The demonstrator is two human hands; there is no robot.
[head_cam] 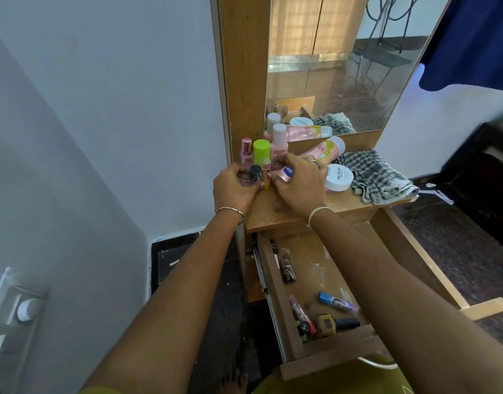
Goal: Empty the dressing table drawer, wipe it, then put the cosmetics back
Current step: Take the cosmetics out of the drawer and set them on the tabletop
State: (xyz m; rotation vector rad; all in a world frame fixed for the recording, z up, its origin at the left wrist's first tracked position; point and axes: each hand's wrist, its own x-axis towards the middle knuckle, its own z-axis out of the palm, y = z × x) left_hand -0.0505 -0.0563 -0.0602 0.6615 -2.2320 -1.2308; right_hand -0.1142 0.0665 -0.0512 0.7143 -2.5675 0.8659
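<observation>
- The dressing table (pixel 273 214) stands against a pale wall, its mirror (pixel 338 81) rising behind the shelf top where both hands work.
- The drawer (pixel 310 263) below is pulled out wide; both forearms reach across it and the right one hides its right side.
- A checked cloth (pixel 378 174) lies crumpled at the right end of the shelf, touching a white nail polish remover tub (pixel 339 178).
- A pink-and-yellow tube (pixel 324 150) lies on its side behind the right hand, near the mirror's foot.
- Upright at the back left stand a pink bottle with a white cap (pixel 278 143), a green-capped bottle (pixel 261 153) and a pink-capped perfume bottle (pixel 246 155), packed close together.
- The right hand (pixel 298 183) has its fingers curled around a small pink jar with a blue label (pixel 286 174), held just above the shelf.
- The left hand (pixel 234 186) is closed around a small dark-capped bottle (pixel 255 173), close beside the standing bottles.
- Left in the drawer: a brownish bottle (pixel 286 265) along the left wall, a blue-capped tube (pixel 337 302), and nail polish bottles (pixel 324 324) crowded at the front.
</observation>
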